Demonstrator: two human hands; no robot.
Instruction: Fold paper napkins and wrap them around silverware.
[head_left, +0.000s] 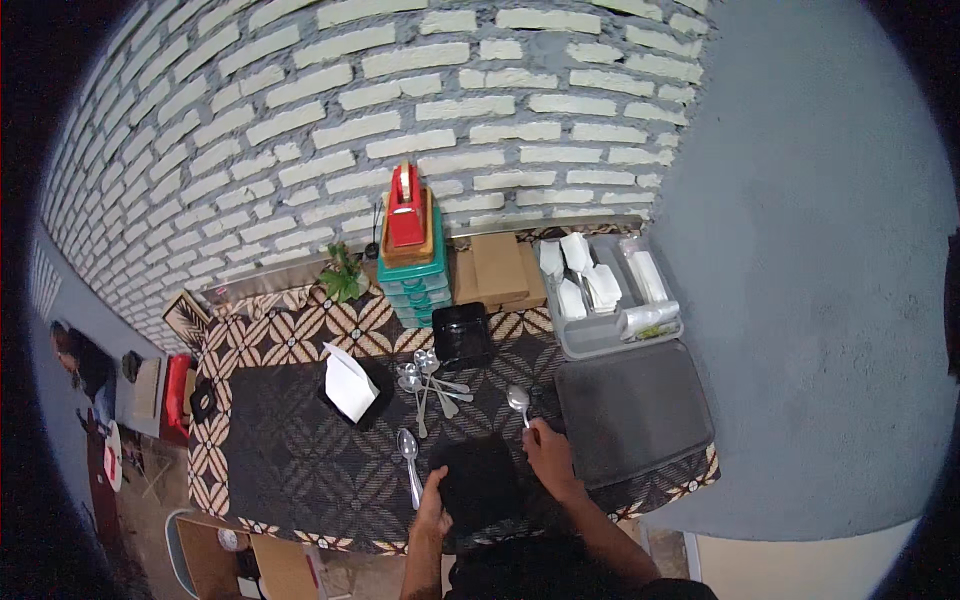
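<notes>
My right hand (550, 455) holds a metal spoon (518, 400) by its handle, bowl pointing away from me. At the left edge of a dark, flat object (480, 480) rests my left hand (433, 504), thumb on top; what the object is, I cannot tell. Just left of that hand lies another metal spoon (409, 450) on the patterned cloth. Farther back, several metal spoons (427, 379) form a loose pile. A folded white paper napkin (350, 384) stands on a black holder or dish to the left. Behind the pile is a black square tray (461, 335).
At right lie a dark lid or tray (636, 412) and a grey bin (574, 349) with wrapped white packets. Teal drawers (414, 289) carry a red tape dispenser (407, 217). Cardboard boxes (499, 268) and a plant (343, 279) stand by the brick wall. A person is at far left.
</notes>
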